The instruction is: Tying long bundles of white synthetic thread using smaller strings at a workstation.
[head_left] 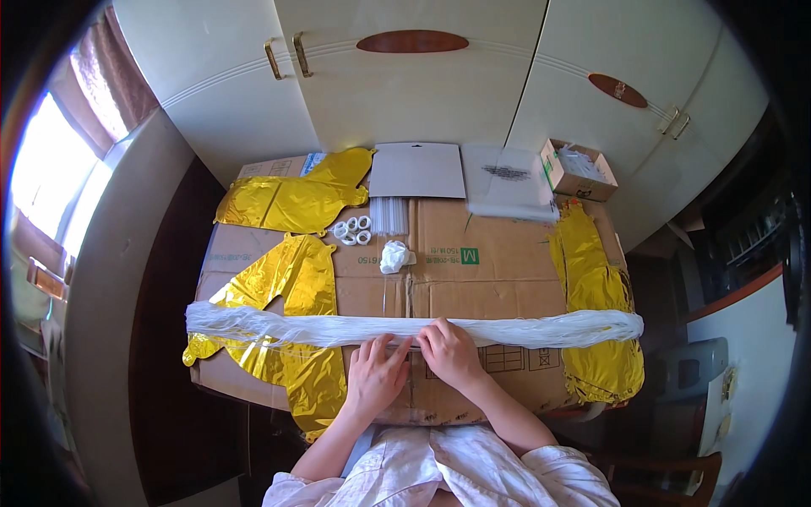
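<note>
Cream cabinets [422, 97] back the cardboard surface [490, 287]. On its far right corner, a box [583, 187] holds whitish pieces [579, 162]. The strands [549, 328] span left to right edge, nearer the near edge, under the fingertips: left hand [378, 373] curled, index out; right hand [452, 355] with fingertips nearly together; grip unclear.

From where I stand, cream wardrobe doors [422, 97] line the far side, fitted with brass handles [301, 56] and reddish-brown oval plaques [412, 41]. Over on the left, glaring daylight fills a window [52, 173] beside a brownish curtain [114, 72]; a brown wooden chair [708, 482] sits in shadow at the lower right.
</note>
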`<state>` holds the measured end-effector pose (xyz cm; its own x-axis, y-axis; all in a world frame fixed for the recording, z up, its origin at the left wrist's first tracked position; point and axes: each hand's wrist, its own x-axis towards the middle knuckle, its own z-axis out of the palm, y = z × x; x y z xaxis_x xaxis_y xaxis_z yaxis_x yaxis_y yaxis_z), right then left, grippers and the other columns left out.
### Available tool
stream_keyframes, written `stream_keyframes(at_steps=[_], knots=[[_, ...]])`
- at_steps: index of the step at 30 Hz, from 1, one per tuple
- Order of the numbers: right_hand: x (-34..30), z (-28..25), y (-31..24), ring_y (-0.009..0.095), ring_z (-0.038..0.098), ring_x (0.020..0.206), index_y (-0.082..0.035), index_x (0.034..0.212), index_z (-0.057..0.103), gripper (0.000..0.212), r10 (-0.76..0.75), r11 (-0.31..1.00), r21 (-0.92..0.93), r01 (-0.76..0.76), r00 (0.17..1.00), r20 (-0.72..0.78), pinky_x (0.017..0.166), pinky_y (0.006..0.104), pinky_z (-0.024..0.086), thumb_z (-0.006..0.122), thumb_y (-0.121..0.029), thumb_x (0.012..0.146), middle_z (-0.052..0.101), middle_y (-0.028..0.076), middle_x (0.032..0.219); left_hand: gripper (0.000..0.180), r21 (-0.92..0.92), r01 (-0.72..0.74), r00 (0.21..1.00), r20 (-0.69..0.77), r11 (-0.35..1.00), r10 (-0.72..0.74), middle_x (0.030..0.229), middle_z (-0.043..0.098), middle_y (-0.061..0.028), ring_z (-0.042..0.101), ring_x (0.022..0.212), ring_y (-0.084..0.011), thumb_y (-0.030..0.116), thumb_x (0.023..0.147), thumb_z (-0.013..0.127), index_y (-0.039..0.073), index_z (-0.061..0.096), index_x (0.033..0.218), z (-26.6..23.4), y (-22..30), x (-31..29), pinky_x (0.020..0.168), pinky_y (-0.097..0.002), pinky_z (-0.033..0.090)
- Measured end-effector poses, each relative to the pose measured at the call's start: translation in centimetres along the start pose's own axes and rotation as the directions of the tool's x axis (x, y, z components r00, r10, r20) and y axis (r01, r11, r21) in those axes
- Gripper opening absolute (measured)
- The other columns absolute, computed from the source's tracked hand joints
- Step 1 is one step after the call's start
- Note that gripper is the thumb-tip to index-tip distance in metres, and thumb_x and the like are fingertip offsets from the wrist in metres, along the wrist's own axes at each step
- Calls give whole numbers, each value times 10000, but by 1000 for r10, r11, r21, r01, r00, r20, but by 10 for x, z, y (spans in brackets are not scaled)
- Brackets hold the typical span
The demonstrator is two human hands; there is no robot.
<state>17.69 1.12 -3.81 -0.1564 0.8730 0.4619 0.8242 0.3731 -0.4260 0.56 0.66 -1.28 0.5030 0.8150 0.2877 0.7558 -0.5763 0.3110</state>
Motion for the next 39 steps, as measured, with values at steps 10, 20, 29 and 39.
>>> stream_keyframes(at_steps=[10,20,29,39], knots=[[1,-1,2,243,565,692,-67,818,472,140,-16,999,35,16,1000,-4,611,352,466,603,-100,782,501,73,789,462,-2,11,1000,20,1000,-11,1122,504,-112,495,1002,-284,204,736,646,173,579,1192,-1,3,0,809,-397,406],[0,-1,2,243,580,724,-71,859,525,142,62,991,121,-58,998,-33,631,349,480,629,-98,767,527,70,808,512,23,9,1000,13,1000,-9,1116,498,-114,489,999,-288,220,742,647,186,539,1241,2,3,1,812,-397,403],[1,1,0,218,586,713,-78,780,559,94,7,1000,-2,-7,999,-52,633,337,488,648,-101,756,539,56,775,508,12,2,1000,14,1000,-2,1109,501,-117,486,1006,-292,214,741,649,185,542,1236,1,4,1,817,-404,401],[6,-6,-3,212,592,722,-95,784,595,72,-2,998,58,5,998,-61,635,334,497,649,-96,738,573,35,776,458,22,10,1000,5,1000,-10,1109,501,-114,488,1004,-286,216,739,650,173,577,1189,3,4,1,810,-395,402]])
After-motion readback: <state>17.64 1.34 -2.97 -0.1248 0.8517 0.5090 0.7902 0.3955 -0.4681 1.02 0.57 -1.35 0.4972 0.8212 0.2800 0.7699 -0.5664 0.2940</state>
